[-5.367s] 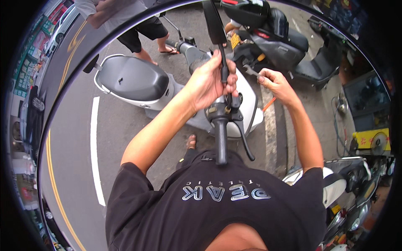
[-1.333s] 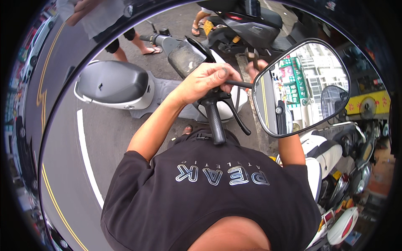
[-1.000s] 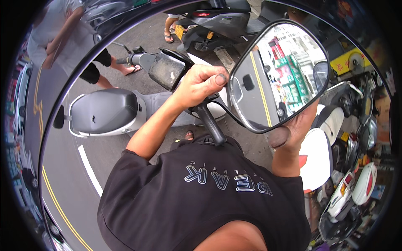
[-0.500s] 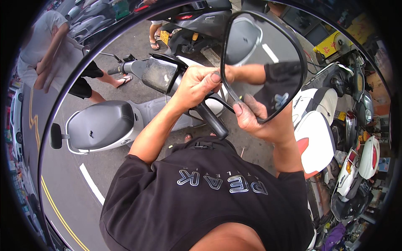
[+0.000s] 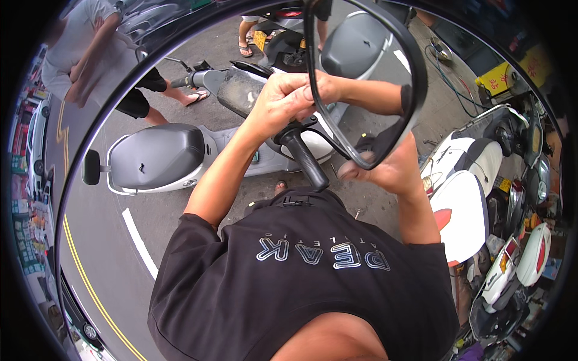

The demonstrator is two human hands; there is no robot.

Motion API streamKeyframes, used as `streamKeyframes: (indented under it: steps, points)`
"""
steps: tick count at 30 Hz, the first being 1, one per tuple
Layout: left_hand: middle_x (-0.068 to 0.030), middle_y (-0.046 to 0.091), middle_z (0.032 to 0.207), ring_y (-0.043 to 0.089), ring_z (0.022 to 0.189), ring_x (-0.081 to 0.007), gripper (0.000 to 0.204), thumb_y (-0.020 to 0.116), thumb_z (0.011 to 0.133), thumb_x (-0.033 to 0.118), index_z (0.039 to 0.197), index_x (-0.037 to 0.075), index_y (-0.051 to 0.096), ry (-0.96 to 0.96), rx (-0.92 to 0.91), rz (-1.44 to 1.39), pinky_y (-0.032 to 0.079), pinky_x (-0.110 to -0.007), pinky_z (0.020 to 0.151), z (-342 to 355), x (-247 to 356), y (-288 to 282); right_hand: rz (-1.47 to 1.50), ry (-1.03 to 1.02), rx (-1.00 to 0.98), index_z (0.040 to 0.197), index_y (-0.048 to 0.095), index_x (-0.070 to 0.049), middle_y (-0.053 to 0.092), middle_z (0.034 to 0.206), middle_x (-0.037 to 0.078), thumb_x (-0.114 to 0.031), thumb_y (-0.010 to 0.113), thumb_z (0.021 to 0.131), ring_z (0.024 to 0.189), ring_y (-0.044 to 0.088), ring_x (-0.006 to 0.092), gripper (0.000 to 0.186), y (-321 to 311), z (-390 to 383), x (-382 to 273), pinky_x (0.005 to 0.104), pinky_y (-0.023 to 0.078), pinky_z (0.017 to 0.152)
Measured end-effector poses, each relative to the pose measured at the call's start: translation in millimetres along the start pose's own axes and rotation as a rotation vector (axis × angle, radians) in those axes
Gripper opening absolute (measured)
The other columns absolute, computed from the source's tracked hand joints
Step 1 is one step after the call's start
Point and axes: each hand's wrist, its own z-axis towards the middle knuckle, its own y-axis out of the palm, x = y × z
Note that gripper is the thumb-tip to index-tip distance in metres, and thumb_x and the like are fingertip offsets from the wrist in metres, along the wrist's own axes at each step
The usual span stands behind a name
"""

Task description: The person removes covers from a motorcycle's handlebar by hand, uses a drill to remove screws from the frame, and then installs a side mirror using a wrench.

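Note:
A black-rimmed scooter mirror (image 5: 363,157) stands raised at the upper right, tilted, its glass reflecting a bare arm and a grey seat. My right hand (image 5: 394,169) is round its lower back, the thumb below the rim and most fingers hidden behind the mirror. My left hand (image 5: 278,107) is closed at the mirror's left edge, thumb pressed to the fingers; what lies in its grip is hidden. Under it a black rubber handlebar grip (image 5: 306,161) points toward me. A thin dark stem (image 5: 328,139) runs from the handlebar toward the mirror.
The grey-and-white scooter's seat (image 5: 158,150) lies to the left, with a second mirror (image 5: 91,167) behind it. A person in a grey shirt (image 5: 90,54) stands at the far left. White scooters (image 5: 460,210) crowd the right; a yellow box (image 5: 503,83) sits beyond.
The mirror has tipped and turned more edge-on, its top rising out of view. My right fingertips have left its front for behind the rim. My left hand stays closed beside it.

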Motion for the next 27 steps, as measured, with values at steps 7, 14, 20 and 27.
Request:
streamKeyframes:
  steps: [7,14,20,27]
  points:
    - [0.0011,0.056,0.074,0.05,0.058,-0.0039,0.032,0.06,0.094,0.03,0.097,-0.002,0.062,-0.093,-0.092,-0.155,0.04,-0.019,0.052,10,24,6,0.405,0.294,-0.028,0.117,0.061,-0.001,0.068,0.1,0.01,-0.011,0.065,0.086,0.087,0.065,0.0147,0.033,65,10,85,0.0301,0.051,0.078]
    - [-0.007,0.059,0.092,0.056,0.074,-0.0117,0.042,0.064,0.083,0.033,0.103,-0.004,0.06,-0.011,-0.168,-0.212,0.046,-0.024,0.065,13,19,-9,0.384,0.319,0.034,0.1,0.059,-0.003,0.058,0.09,0.003,-0.012,0.069,0.088,0.085,0.054,0.0091,0.018,102,13,103,0.0276,0.045,0.072]
    - [-0.0051,0.059,0.095,0.057,0.072,-0.0096,0.048,0.069,0.08,0.024,0.116,-0.006,0.055,0.054,-0.437,-0.484,0.045,-0.022,0.061,23,19,-7,0.134,0.286,0.009,0.106,0.057,-0.001,0.057,0.098,0.005,-0.012,0.069,0.087,0.093,0.054,0.0123,0.025,82,15,77,0.0293,0.044,0.078]
    - [-0.0035,0.068,0.091,0.06,0.087,-0.0087,0.025,0.079,0.08,0.016,0.096,0.002,0.065,0.051,-0.546,-0.359,0.048,-0.024,0.078,30,27,-1,-0.024,0.26,0.237,0.113,0.054,0.001,0.056,0.108,0.008,-0.012,0.069,0.086,0.103,0.053,0.0159,0.033,85,16,72,0.0314,0.044,0.086]
